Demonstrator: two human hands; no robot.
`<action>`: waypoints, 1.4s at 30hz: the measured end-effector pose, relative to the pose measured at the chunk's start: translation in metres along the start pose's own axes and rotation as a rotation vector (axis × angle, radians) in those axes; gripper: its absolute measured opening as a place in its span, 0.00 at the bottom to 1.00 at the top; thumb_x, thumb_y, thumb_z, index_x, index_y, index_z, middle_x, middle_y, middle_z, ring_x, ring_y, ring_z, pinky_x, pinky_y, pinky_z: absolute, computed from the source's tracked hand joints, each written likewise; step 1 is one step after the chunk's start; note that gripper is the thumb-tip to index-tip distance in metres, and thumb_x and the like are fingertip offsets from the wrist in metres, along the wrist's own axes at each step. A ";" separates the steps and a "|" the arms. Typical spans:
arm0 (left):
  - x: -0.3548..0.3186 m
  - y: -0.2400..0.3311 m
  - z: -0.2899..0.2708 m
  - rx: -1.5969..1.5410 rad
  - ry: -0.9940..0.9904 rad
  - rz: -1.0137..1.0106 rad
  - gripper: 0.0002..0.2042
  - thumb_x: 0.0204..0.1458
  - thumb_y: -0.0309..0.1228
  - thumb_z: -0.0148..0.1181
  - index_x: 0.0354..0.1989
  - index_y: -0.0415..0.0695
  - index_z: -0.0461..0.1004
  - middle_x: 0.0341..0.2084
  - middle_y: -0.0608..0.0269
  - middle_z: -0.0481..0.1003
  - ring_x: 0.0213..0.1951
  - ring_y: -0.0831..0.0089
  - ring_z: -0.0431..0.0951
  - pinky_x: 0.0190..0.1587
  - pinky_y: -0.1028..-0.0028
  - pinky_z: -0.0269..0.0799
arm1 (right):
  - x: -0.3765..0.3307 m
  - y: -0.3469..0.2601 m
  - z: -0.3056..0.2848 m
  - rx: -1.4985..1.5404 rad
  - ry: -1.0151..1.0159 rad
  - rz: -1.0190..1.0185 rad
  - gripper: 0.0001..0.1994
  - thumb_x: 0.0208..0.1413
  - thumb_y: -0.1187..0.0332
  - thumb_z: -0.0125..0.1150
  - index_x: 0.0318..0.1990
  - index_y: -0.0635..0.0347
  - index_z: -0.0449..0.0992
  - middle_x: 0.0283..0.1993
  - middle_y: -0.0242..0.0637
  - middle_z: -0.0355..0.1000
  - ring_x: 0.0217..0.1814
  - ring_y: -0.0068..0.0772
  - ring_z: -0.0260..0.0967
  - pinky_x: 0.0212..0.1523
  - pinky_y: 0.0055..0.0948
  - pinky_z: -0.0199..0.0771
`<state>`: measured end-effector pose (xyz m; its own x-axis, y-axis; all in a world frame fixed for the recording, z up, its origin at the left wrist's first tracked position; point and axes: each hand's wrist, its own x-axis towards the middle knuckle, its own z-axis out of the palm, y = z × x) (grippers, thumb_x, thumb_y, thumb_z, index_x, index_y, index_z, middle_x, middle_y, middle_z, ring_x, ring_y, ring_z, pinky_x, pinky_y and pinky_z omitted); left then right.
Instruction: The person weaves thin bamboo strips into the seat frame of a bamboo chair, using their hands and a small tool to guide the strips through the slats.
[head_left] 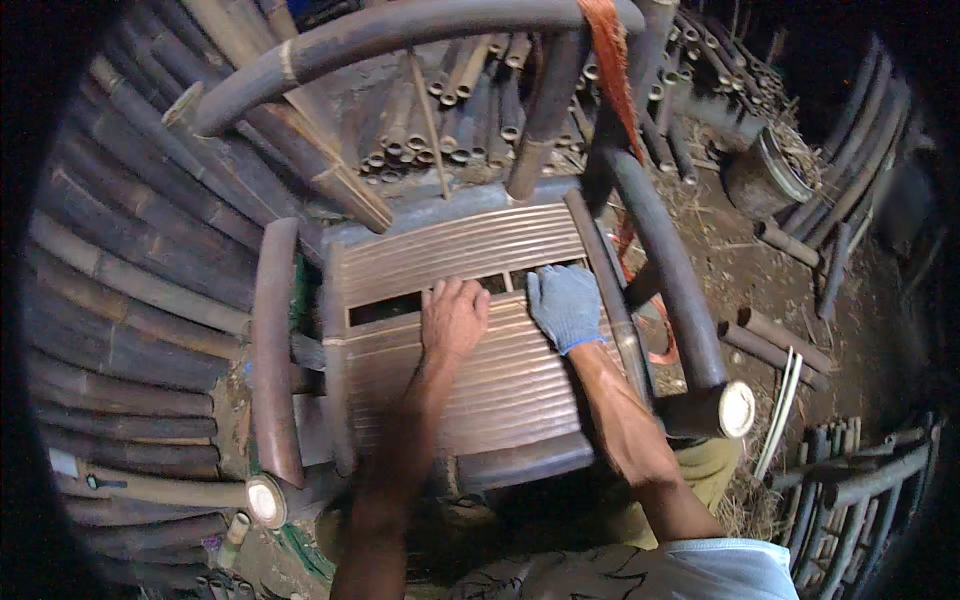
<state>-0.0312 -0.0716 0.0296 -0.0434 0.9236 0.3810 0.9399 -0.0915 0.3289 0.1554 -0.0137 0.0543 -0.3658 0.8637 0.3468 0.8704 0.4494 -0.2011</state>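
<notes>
A dark bamboo chair frame (668, 270) stands before me, its seat made of narrow bamboo slats (500, 380). An open gap (385, 309) runs across the seat between the front and rear groups of slats. My bare left hand (456, 316) lies at the gap's front edge, fingers bent over the foremost slat there. Beside it to the right, my right hand (566, 306), in a grey-blue knitted glove, curls over the same edge close to the right seat rail (612, 290). The fingertips of both hands are partly hidden.
An orange strap (610, 70) hangs from the chair's top rail. Long bamboo poles (130, 300) lie along the left. Cut bamboo tubes (450, 110) are piled behind the chair. A bucket (768, 175) stands at the right, and two pale strips (780, 410) lean nearby.
</notes>
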 end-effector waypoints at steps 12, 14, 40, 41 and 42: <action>-0.045 -0.060 -0.040 0.152 0.012 -0.266 0.16 0.58 0.43 0.53 0.34 0.42 0.80 0.37 0.54 0.75 0.46 0.54 0.73 0.55 0.52 0.63 | 0.000 0.008 0.006 0.004 0.001 -0.089 0.20 0.63 0.55 0.48 0.26 0.58 0.77 0.29 0.47 0.75 0.34 0.53 0.72 0.39 0.49 0.68; -0.050 -0.080 -0.049 0.133 0.045 -0.254 0.20 0.60 0.46 0.48 0.32 0.42 0.80 0.34 0.53 0.78 0.42 0.54 0.75 0.56 0.53 0.62 | 0.000 0.012 0.007 -0.015 -0.002 -0.095 0.20 0.63 0.55 0.48 0.26 0.58 0.77 0.29 0.47 0.75 0.33 0.53 0.72 0.39 0.49 0.68; -0.047 -0.097 -0.048 0.023 -0.016 -0.301 0.13 0.58 0.39 0.53 0.40 0.44 0.79 0.38 0.53 0.78 0.44 0.53 0.75 0.54 0.55 0.63 | -0.015 0.002 -0.037 0.396 0.291 0.279 0.15 0.66 0.62 0.51 0.39 0.66 0.78 0.40 0.50 0.76 0.45 0.50 0.74 0.47 0.39 0.73; -0.046 -0.088 -0.051 -0.027 0.083 -0.258 0.12 0.56 0.35 0.54 0.43 0.44 0.78 0.41 0.52 0.77 0.46 0.52 0.75 0.55 0.56 0.63 | -0.025 0.000 -0.068 0.410 0.333 0.187 0.14 0.65 0.63 0.52 0.39 0.66 0.78 0.39 0.50 0.76 0.43 0.51 0.74 0.46 0.40 0.72; -0.046 -0.075 -0.052 -0.077 0.135 -0.238 0.13 0.53 0.31 0.56 0.46 0.43 0.77 0.44 0.51 0.76 0.48 0.52 0.74 0.57 0.56 0.64 | -0.038 -0.001 -0.104 0.398 0.283 0.223 0.13 0.64 0.64 0.52 0.39 0.67 0.77 0.39 0.51 0.76 0.41 0.53 0.74 0.45 0.41 0.72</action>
<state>-0.1177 -0.1267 0.0326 -0.3095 0.8649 0.3953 0.8694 0.0890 0.4860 0.2027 -0.0709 0.1361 -0.0351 0.8774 0.4785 0.7043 0.3614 -0.6110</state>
